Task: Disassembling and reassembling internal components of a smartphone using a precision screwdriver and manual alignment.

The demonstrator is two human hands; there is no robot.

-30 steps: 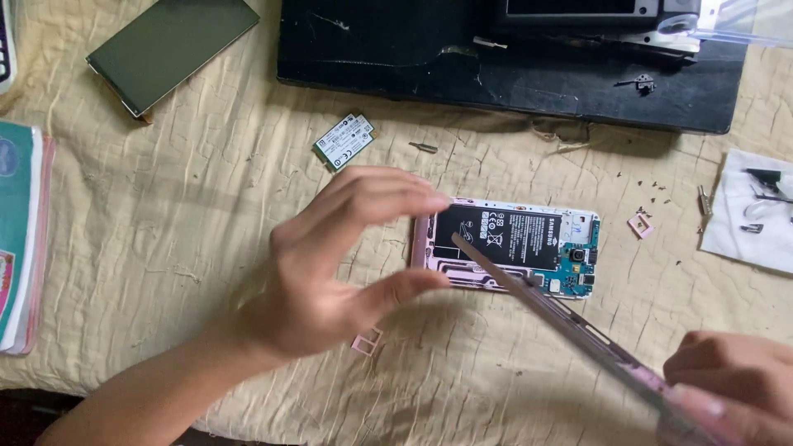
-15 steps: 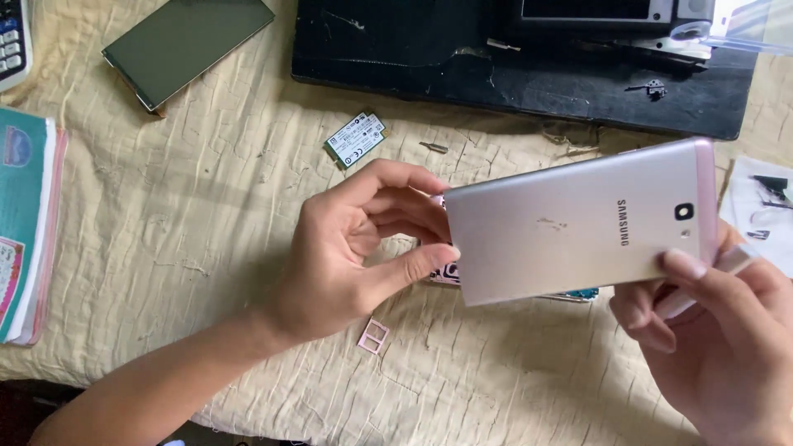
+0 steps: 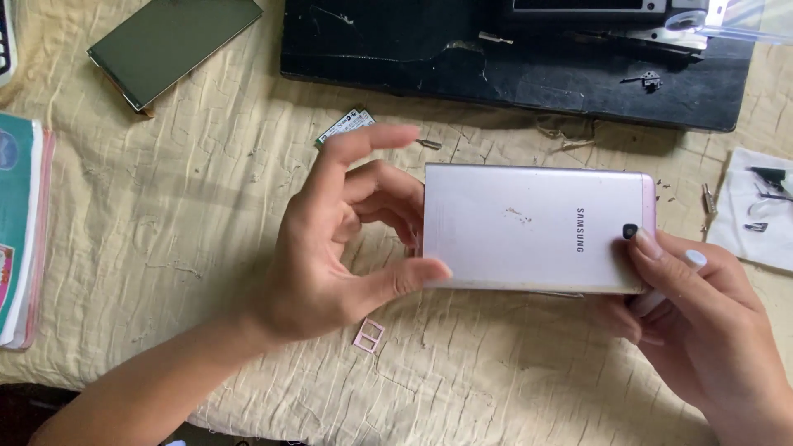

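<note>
A pink metal phone back cover (image 3: pixel 529 227) lies flat and level over the opened phone, which it hides. My right hand (image 3: pixel 702 318) grips the cover's right end near the small camera hole, thumb and fingers on top. My left hand (image 3: pixel 339 239) holds the cover's left end, thumb at the lower left corner and curled fingers at the left edge, index finger raised. A small pink card tray (image 3: pixel 368 335) lies on the cloth just below my left hand.
A dark screen panel (image 3: pixel 169 48) lies at the top left. A black board (image 3: pixel 462 62) with parts spans the top. A small green circuit piece (image 3: pixel 343 126) sits above my left hand, a book edge (image 3: pixel 21 231) at far left, white paper (image 3: pixel 756 211) with screws at right.
A second ago my right hand held the cover on edge above the open phone. It has swung flat and come down over the phone, and my left hand now steadies its left end.
</note>
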